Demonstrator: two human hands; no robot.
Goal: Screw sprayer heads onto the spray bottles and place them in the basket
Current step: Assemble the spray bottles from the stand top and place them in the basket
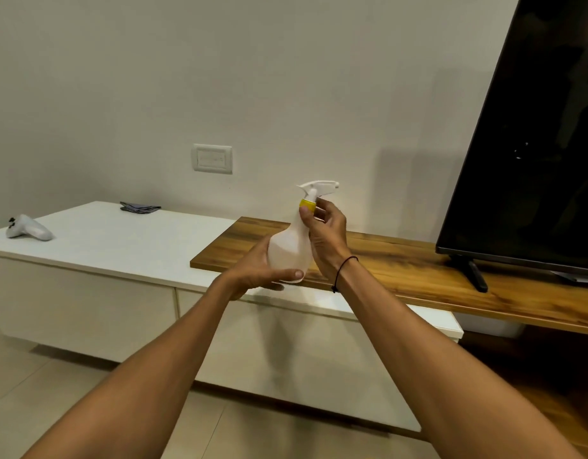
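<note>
A person holds a translucent white plastic spray bottle (291, 248) upright in the air in front of a low white cabinet (127, 240), the left hand (264, 271) cupped and closed around the bottle's wide base while the right hand (327, 231) pinches the yellow screw collar (308, 204) just under the white trigger sprayer head (317, 187) — a grip that looks meant to steady the body so the collar can be turned against it. The head sits upright on the neck, which suggests the threading is under way or nearly finished, though how tight it is cannot be told. A thin black cord bracelet (344, 268) circles the right wrist.

No basket is in view, so the bottle's destination lies somewhere outside the frame. The cabinet top carries a white handheld controller (29, 228) near its left end and a folded grey cloth (140, 207) towards the wall, well apart from each other. A wood-grain shelf board (418, 276) overlaps the cabinet on the right and bears a large black flat-screen television (531, 144) on a dark stand. Behind it all — a plain off-white wall with a white switch plate (213, 159), and pale tiled flooring (54, 385) below
</note>
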